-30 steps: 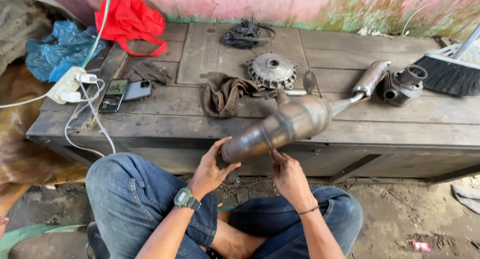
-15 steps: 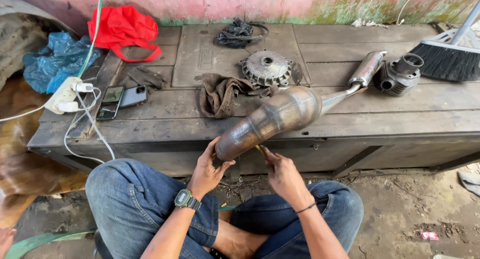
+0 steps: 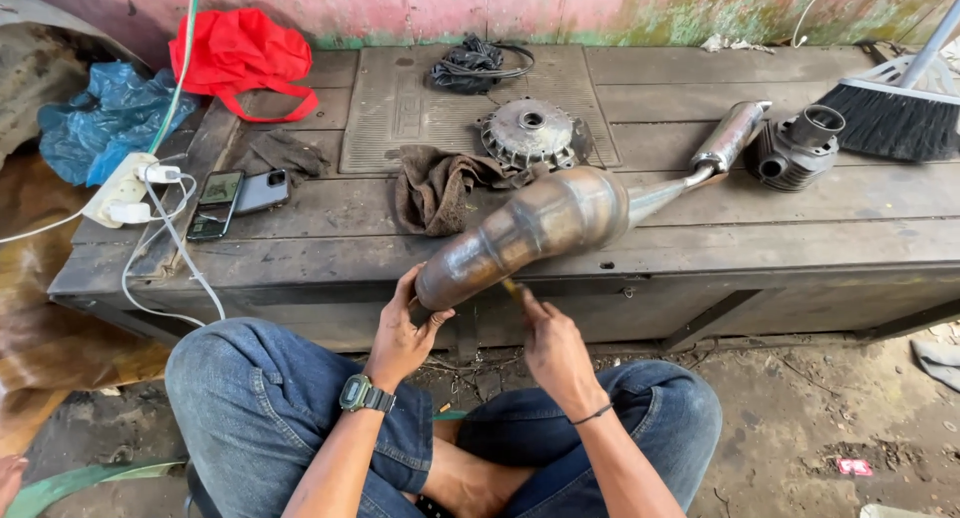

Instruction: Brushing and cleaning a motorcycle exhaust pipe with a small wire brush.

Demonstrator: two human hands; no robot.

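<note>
- Far to the left of the fingers, at the tabletop's (image 3: 300, 268) left end: one blue plastic bag (image 3: 95, 118), one red cloth bag (image 3: 240, 58), one white power strip (image 3: 125, 190) with cables, and two phones (image 3: 238, 198) lying side by side.
- Left hand (image 3: 400, 333): its fingers wrap the narrow end of the exhaust pipe (image 3: 540, 228), curled round the underside, thumb up along the side. One wristwatch (image 3: 362, 394) sits on that wrist.
- The exhaust pipe, one only, slants up from the left-hand fingers to the tabletop, its thin tail reaching towards the silver silencer (image 3: 732, 134). It looks like stiff, heavy steel, tarnished and probably greasy, so liable to slip; the narrow neck where the hand sits seems the surest hold, with the fat belly propped on the tabletop edge.
- Right hand (image 3: 555, 348): fingers pressed together, pinching one small yellowish tool (image 3: 512, 288) against the pipe's underside, just right of the left-hand fingers.
- Beyond the fingers: one brown rag (image 3: 435, 183), one round hub part (image 3: 530, 133), one black bundle of cable (image 3: 475, 63).
- Far right of the fingers: one engine cylinder (image 3: 800, 148) and one broom (image 3: 895, 113).
</note>
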